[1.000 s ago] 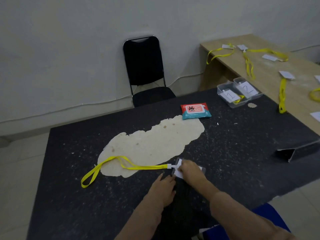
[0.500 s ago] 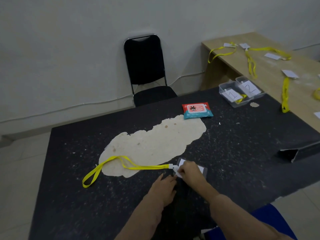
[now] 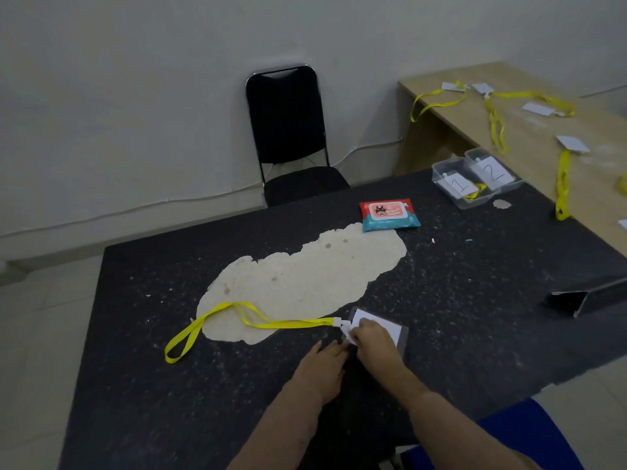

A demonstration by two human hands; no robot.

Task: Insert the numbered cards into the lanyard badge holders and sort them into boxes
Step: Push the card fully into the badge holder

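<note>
A clear badge holder (image 3: 393, 330) with a white card in it lies on the black table (image 3: 475, 300) near the front edge. Its yellow lanyard (image 3: 244, 320) trails left across a pale worn patch. My right hand (image 3: 371, 337) pinches the holder at its white clip end. My left hand (image 3: 322, 364) rests flat on the table just left of it, fingers straight. Two clear boxes stand at the back right, one labelled 1 (image 3: 456, 184), the other labelled 2 (image 3: 492, 171). A yellow lanyard lies in box 1.
A red and teal wipes pack (image 3: 389, 214) lies behind the patch. A wooden table (image 3: 529, 130) at the right carries several yellow lanyards and white cards. A black chair (image 3: 288, 130) stands at the wall. A dark folded stand (image 3: 587, 296) sits at the right edge.
The view has shifted slightly. My right hand stays on the clip end of the holder and more of the white card shows beyond it. My left hand has not moved.
</note>
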